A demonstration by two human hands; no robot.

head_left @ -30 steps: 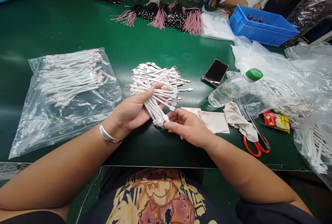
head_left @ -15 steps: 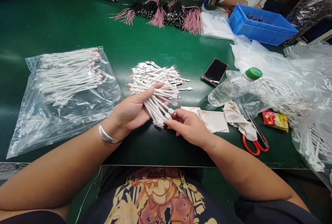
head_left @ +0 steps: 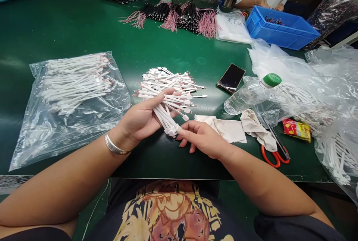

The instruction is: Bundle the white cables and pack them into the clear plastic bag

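A bunch of white cables (head_left: 163, 119) lies across the left hand (head_left: 142, 120), whose thumb and fingers curl around it. The right hand (head_left: 204, 136) pinches the bunch's plug ends between thumb and fingers. Just beyond, a pile of similar cables (head_left: 163, 75) rests on the green table (head_left: 69, 21), between a clear bag (head_left: 33, 136) of cables and a phone (head_left: 231, 78).

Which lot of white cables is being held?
The bundle across the left hand, its plug ends at the right hand. The pile beyond lies on the table; other lots lie in or under clear plastic.
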